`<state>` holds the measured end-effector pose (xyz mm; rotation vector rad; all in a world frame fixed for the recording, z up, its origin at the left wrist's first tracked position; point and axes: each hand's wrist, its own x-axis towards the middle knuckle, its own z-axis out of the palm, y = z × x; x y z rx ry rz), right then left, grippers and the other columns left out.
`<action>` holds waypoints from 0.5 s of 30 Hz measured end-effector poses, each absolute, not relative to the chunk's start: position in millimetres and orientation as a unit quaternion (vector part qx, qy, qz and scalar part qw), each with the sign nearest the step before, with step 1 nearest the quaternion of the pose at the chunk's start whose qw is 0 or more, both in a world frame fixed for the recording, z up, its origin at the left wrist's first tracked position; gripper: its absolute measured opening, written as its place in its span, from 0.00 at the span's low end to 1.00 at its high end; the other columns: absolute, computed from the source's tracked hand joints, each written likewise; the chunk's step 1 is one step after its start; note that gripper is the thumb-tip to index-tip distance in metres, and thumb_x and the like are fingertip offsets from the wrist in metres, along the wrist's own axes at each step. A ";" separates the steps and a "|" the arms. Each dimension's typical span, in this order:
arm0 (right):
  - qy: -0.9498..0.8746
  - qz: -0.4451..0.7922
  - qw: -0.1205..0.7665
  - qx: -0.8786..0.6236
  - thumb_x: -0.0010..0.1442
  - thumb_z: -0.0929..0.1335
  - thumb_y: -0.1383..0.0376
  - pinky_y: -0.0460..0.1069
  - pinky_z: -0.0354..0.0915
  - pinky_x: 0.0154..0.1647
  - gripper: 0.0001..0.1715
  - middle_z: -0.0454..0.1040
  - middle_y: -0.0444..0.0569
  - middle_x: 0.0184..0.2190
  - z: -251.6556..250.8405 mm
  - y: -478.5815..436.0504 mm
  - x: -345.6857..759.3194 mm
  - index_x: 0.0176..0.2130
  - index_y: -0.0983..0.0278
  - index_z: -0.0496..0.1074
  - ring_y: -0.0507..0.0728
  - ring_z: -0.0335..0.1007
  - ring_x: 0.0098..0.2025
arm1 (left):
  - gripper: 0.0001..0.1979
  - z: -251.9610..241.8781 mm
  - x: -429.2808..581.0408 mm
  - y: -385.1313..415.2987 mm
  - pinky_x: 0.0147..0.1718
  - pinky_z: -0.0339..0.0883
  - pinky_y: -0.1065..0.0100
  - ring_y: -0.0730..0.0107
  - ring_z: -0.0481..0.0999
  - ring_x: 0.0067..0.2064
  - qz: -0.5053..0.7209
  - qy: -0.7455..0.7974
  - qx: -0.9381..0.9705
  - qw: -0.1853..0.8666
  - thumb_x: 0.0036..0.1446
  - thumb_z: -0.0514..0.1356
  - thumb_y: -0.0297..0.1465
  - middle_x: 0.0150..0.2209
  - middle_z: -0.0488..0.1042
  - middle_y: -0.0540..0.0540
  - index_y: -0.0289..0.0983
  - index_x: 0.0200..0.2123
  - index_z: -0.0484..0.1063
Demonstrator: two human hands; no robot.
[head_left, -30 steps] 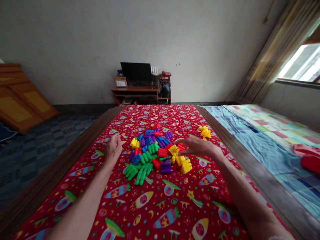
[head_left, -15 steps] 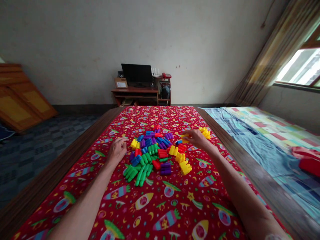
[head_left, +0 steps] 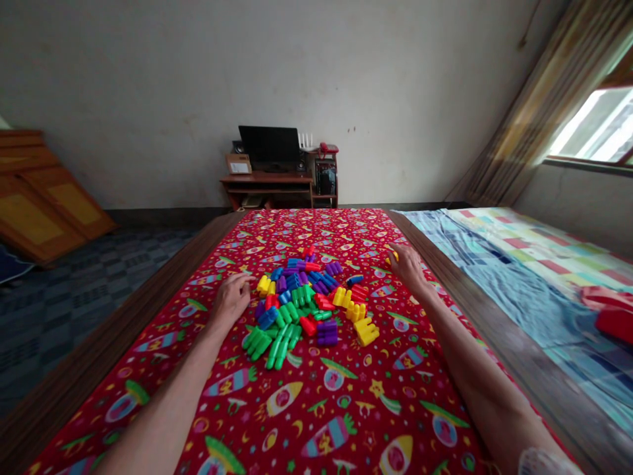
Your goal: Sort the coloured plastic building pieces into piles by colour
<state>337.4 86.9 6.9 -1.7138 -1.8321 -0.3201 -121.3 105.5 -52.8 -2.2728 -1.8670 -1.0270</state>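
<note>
A pile of plastic blocks (head_left: 301, 300) in green, yellow, blue, purple and red lies on a red rocket-print cloth (head_left: 316, 409). My left hand (head_left: 231, 297) rests on the cloth at the pile's left edge. Its fingers are loosely bent and hold nothing, and they lie close to a yellow block (head_left: 266, 284). My right hand (head_left: 406, 264) is stretched out to the far right of the pile, near the table's right edge. It is closed over a small group of yellow blocks (head_left: 394, 256), which it mostly hides.
The cloth covers a long wooden table (head_left: 123, 316). A bed with striped sheets (head_left: 519, 264) runs along the right side. A desk with a monitor (head_left: 277, 165) stands at the far wall, and wooden panels (head_left: 44, 198) lean at the left.
My right hand took a yellow block from the pile's right side and carried it away to the separate yellow group. My left hand slid a little closer to the pile.
</note>
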 end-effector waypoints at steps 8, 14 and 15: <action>-0.891 0.024 0.117 -0.438 0.62 0.69 0.63 0.47 0.64 0.38 0.21 0.79 0.53 0.40 25.8 32.2 238.1 0.55 0.60 0.73 0.56 0.74 0.41 | 0.19 -49.2 -120.0 102.6 0.54 0.67 0.54 0.53 0.75 0.50 -0.316 -0.605 -0.731 0.005 0.54 0.48 0.31 0.46 0.77 0.37 0.35 0.38 0.78; -0.862 0.077 0.165 -0.472 0.62 0.68 0.66 0.45 0.58 0.32 0.11 0.78 0.48 0.31 27.7 46.2 250.1 0.44 0.63 0.78 0.52 0.70 0.32 | 0.18 -50.4 -120.0 103.0 0.54 0.67 0.52 0.53 0.75 0.50 -0.323 -0.596 -0.735 0.007 0.54 0.49 0.31 0.46 0.77 0.37 0.35 0.38 0.78; -0.850 0.093 0.190 -0.483 0.61 0.68 0.67 0.44 0.56 0.30 0.10 0.77 0.47 0.28 30.5 52.4 258.5 0.41 0.64 0.78 0.51 0.68 0.30 | 0.19 -50.8 -120.3 103.4 0.54 0.67 0.52 0.53 0.75 0.49 -0.323 -0.596 -0.735 0.006 0.54 0.48 0.31 0.46 0.77 0.37 0.35 0.38 0.78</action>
